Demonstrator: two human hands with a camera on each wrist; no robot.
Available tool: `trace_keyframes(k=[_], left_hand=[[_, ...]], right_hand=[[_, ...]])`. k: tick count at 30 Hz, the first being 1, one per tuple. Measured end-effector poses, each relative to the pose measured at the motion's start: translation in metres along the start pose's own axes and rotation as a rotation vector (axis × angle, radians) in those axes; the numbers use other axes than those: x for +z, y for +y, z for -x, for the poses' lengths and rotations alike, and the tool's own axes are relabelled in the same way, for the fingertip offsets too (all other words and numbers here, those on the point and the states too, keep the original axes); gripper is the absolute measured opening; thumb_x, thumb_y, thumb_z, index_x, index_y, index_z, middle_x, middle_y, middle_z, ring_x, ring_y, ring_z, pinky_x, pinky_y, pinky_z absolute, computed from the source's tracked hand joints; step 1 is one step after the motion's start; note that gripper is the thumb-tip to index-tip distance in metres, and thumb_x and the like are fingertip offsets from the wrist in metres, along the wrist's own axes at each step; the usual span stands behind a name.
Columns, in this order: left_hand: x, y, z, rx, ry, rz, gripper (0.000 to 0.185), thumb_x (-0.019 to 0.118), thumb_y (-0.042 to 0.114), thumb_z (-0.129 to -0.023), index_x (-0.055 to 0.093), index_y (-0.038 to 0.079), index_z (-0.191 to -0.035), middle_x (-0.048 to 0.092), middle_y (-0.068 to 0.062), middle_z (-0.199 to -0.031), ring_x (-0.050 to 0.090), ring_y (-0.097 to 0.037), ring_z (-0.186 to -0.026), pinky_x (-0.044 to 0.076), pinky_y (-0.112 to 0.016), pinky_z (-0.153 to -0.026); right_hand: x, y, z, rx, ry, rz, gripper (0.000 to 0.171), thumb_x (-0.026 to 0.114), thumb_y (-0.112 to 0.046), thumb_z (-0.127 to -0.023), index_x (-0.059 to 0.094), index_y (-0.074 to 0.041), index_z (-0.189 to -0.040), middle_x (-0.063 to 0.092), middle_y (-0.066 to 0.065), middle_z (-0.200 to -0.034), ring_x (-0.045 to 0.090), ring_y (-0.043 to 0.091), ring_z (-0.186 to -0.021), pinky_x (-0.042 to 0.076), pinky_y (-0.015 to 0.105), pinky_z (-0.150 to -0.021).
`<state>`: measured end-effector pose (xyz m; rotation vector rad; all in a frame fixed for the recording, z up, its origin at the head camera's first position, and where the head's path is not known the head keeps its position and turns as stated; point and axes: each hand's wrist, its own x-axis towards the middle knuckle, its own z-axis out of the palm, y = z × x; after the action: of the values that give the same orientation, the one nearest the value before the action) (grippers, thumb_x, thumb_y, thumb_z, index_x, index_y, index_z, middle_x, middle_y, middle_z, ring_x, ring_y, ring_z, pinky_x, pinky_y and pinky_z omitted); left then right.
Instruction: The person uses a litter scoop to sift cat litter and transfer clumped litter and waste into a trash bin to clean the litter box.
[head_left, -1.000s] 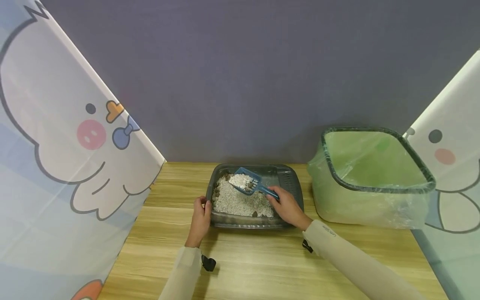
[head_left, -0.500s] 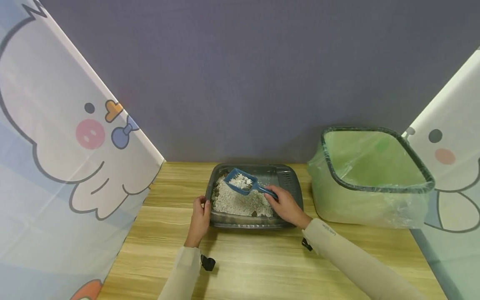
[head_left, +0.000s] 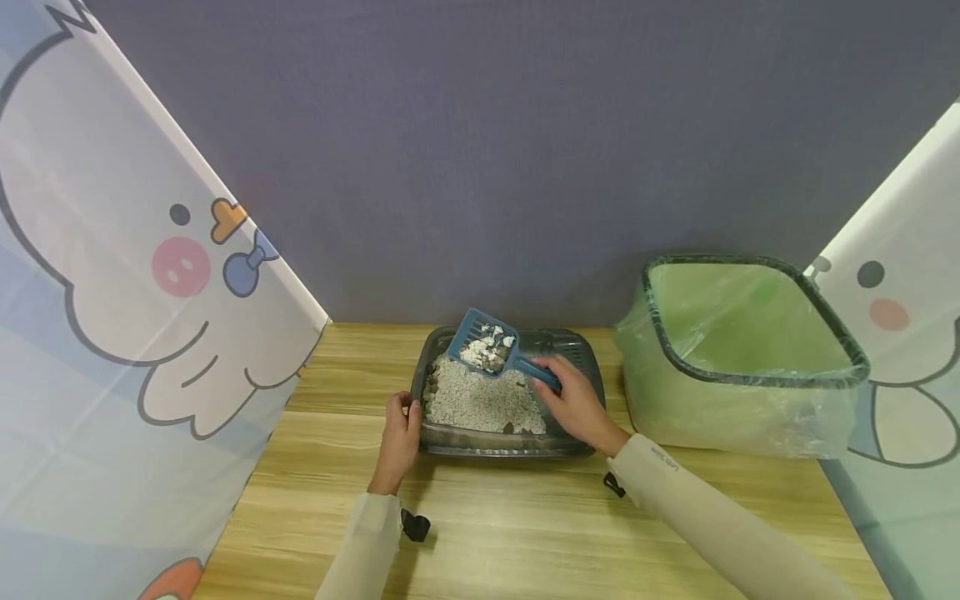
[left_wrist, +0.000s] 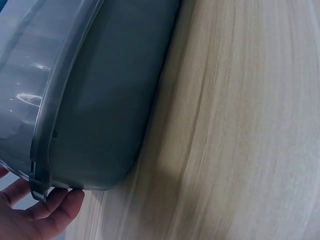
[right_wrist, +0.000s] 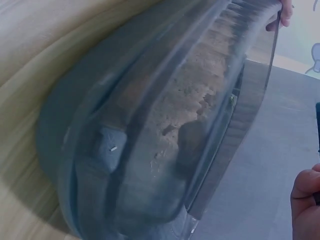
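In the head view my right hand (head_left: 576,403) grips the handle of a blue slotted litter scoop (head_left: 468,329). Pale litter and several darker clumps (head_left: 491,358) lie in the scoop, held over the far part of a dark grey litter box (head_left: 510,452). Pale litter (head_left: 480,404) covers the box's left and middle floor, with brown lumps along its edges. My left hand (head_left: 399,437) holds the box by its left rim; in the left wrist view its fingers (left_wrist: 70,205) lie against the rim's corner. The right wrist view shows only part of my right hand (right_wrist: 306,205) at its edge.
Right of the box stands a large bin (head_left: 757,379) with a dark rim, lined with a pale green bag. The wooden table (head_left: 510,525) meets a grey backdrop (head_left: 480,167) behind. Cartoon-printed sheets (head_left: 112,292) flank both sides.
The scoop has risen from the litter and tilted, its front now pointing up and back. Less loose litter lies in it, and more clumps show. My left hand has stayed at the rim.
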<state>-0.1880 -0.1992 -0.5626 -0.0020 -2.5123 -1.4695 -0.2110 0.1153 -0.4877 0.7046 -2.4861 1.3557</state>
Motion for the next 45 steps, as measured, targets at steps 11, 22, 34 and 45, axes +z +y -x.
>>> trace_keyframes(k=[11,22,34,45], left_hand=[[-0.001,0.002,0.0,0.002,-0.015,-0.016,0.042,0.035,0.03,-0.104,0.036,-0.005,-0.127,0.039,-0.022,-0.119,0.049,-0.033,-0.097,0.041,-0.047,-0.082],[-0.002,0.002,0.003,0.019,-0.005,-0.003,0.04,0.036,0.027,-0.104,0.036,-0.007,-0.126,0.039,-0.023,-0.12,0.048,-0.033,-0.099,0.041,-0.048,-0.082],[-0.001,0.002,0.002,0.011,-0.005,-0.004,0.04,0.037,0.027,-0.104,0.036,-0.007,-0.126,0.039,-0.023,-0.119,0.047,-0.033,-0.102,0.041,-0.049,-0.085],[-0.002,0.004,0.002,0.002,-0.013,-0.005,0.039,0.037,0.025,-0.104,0.036,-0.006,-0.126,0.038,-0.023,-0.12,0.045,-0.034,-0.105,0.04,-0.049,-0.087]], right_hand=[[-0.002,-0.002,-0.001,0.001,0.025,0.037,0.035,0.059,-0.015,-0.095,0.055,-0.015,-0.129,0.047,-0.003,-0.089,0.042,0.012,-0.062,0.039,0.028,-0.053],[-0.002,-0.001,0.004,0.063,-0.079,0.042,0.038,0.049,-0.03,-0.099,0.058,-0.008,-0.129,0.048,-0.005,-0.081,0.041,0.011,-0.055,0.039,0.027,-0.051],[-0.012,-0.003,-0.003,-0.001,-0.072,0.066,0.032,0.058,-0.019,-0.096,0.057,-0.01,-0.126,0.053,-0.002,-0.09,0.044,0.009,-0.059,0.041,0.028,-0.053],[-0.013,-0.003,-0.004,-0.026,0.003,0.071,0.034,0.06,-0.012,-0.094,0.056,-0.01,-0.128,0.052,0.001,-0.092,0.045,0.015,-0.068,0.039,0.032,-0.06]])
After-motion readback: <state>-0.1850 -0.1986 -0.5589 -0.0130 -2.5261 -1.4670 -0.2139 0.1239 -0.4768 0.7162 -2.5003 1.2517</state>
